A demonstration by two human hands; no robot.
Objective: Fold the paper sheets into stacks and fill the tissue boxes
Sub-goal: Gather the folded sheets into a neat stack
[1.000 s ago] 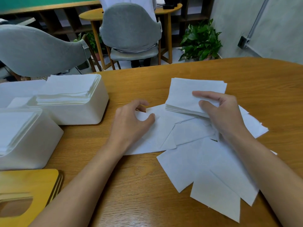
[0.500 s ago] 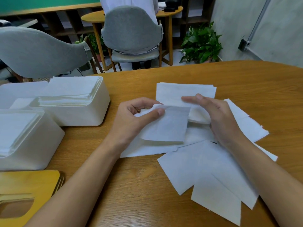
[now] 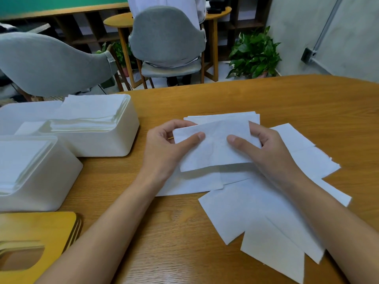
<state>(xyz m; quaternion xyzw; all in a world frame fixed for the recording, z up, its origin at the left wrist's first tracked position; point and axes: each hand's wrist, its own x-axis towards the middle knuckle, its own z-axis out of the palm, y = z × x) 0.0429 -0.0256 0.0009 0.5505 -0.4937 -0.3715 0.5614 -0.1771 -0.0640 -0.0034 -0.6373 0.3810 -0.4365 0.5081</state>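
Both hands hold one white paper sheet [image 3: 215,148] just above the table. My left hand [image 3: 166,146] pinches its left edge, thumb on top. My right hand [image 3: 264,148] pinches its right edge the same way. Behind the sheet lies a folded stack of sheets [image 3: 223,117], mostly hidden. Several loose unfolded sheets [image 3: 262,214] spread over the table under and to the right of my hands. Two white tissue boxes stand at the left: the far box [image 3: 114,144] and the near box [image 3: 51,187], both filled with folded paper to the rim.
Yellow wooden box lids [image 3: 37,238] with an oval slot lie at the bottom left. The wooden table [image 3: 307,103] runs back to grey chairs [image 3: 166,35], a plant [image 3: 254,54] and a person seated at another table.
My left hand lifted a sheet from the pile and my right hand left the folded stack to take its other edge. The sheet now sits held between both hands.
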